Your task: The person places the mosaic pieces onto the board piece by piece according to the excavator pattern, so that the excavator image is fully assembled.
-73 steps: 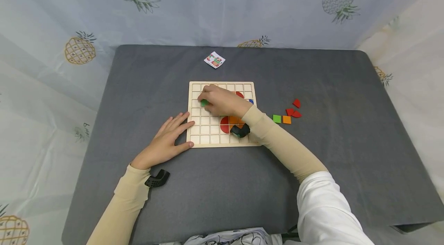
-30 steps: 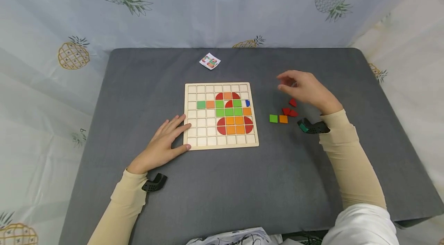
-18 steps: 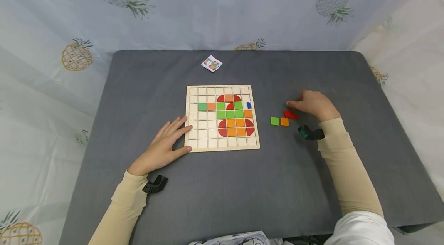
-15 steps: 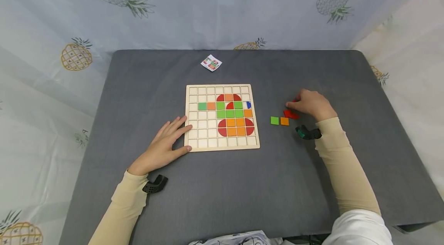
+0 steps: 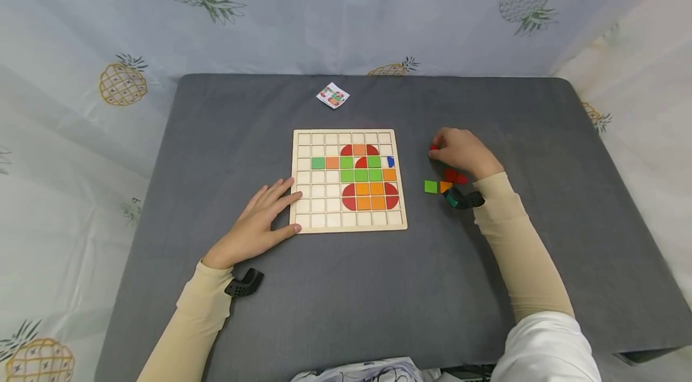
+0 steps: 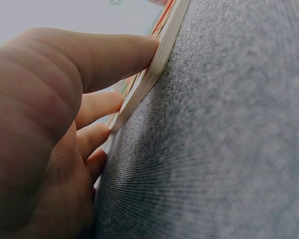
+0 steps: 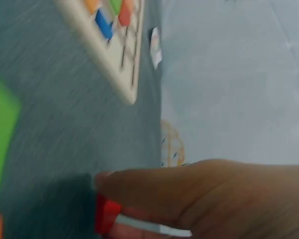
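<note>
A square wooden grid board [image 5: 319, 205] lies on the table with green, orange, red and blue pieces set in its cells. Spread fingers of my left hand [image 5: 253, 227] rest on the board's left edge; the left wrist view shows the thumb on the board's rim [image 6: 162, 52]. To the right of the board, my right hand [image 5: 466, 151] pinches a red piece [image 7: 107, 213] between thumb and fingers. Its full outline is covered by the fingers. Below that hand are a green square [image 5: 430, 187], an orange square [image 5: 445, 186] partly behind the wrist camera, and other red pieces [image 5: 456, 176].
Behind the board lies a small card [image 5: 332, 95] printed with a coloured pattern. The table [image 5: 346, 286] has a dark grey cover. A pale curtain [image 5: 346, 15] with pineapple prints hangs along the far edge.
My right hand has left a green square in the board's left part, gone right to the loose pieces, picked up a red piece and moved slightly left. The left hand has stayed put.
</note>
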Demonstrator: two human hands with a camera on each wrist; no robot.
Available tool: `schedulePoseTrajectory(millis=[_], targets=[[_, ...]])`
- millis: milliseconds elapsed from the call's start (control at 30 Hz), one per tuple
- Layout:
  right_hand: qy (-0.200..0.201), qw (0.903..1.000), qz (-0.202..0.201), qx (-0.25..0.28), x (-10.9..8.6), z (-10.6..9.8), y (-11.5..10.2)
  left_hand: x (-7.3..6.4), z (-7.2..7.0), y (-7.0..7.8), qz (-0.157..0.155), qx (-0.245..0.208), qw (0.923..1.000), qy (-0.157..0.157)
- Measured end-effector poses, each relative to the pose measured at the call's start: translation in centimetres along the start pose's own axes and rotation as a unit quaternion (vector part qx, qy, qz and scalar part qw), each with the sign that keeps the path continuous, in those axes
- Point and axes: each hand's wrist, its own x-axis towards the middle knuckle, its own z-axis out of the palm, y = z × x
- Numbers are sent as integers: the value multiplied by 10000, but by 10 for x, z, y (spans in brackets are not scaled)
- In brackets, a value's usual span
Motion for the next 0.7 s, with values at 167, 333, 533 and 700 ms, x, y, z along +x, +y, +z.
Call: schedulePoseTrajectory(millis=[167,333,533,700], targets=[[163,9986,-363,359,13,0,-23,0,0,0,-4,39,10000,-10],[214,9937,-882,660,21,0,-51,0,-2,-1,-67,13,10000,-67],[145,9847,-1545,795,26,6,-91,1,-2,-1,-86,65,9999,-117],[59,9739,-2187,605,33,16,-125,1,-2,0,-116,78,9998,-139]])
